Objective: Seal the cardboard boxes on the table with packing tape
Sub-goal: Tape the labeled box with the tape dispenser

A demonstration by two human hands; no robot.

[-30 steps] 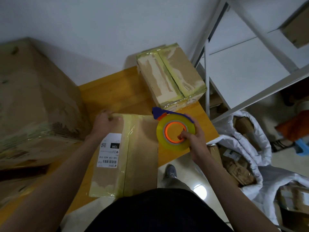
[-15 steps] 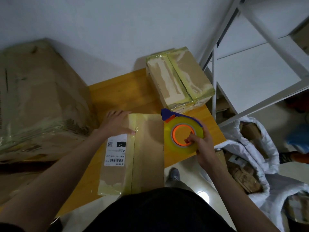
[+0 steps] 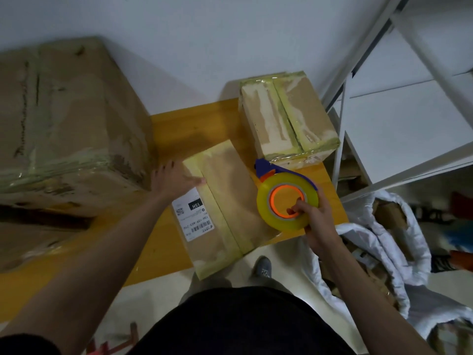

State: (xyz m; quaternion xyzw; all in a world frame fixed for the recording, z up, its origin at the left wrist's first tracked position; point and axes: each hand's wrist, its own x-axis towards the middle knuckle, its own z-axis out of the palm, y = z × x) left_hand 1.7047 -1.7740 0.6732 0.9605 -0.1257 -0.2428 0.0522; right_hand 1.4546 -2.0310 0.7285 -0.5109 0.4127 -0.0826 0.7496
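The left hand (image 3: 176, 179) is stretched forward, its straight fingers (image 3: 197, 181) pressed flat on the far left corner of a taped cardboard box (image 3: 225, 201) that is laid on the yellow surface (image 3: 179, 124), overhanging its near edge. At the box's right edge, a packing tape dispenser (image 3: 286, 198) with a blue handle is gripped by the right hand (image 3: 316, 224), fingers curled into the roll's orange core. A second sealed box (image 3: 286, 119) is seen beyond.
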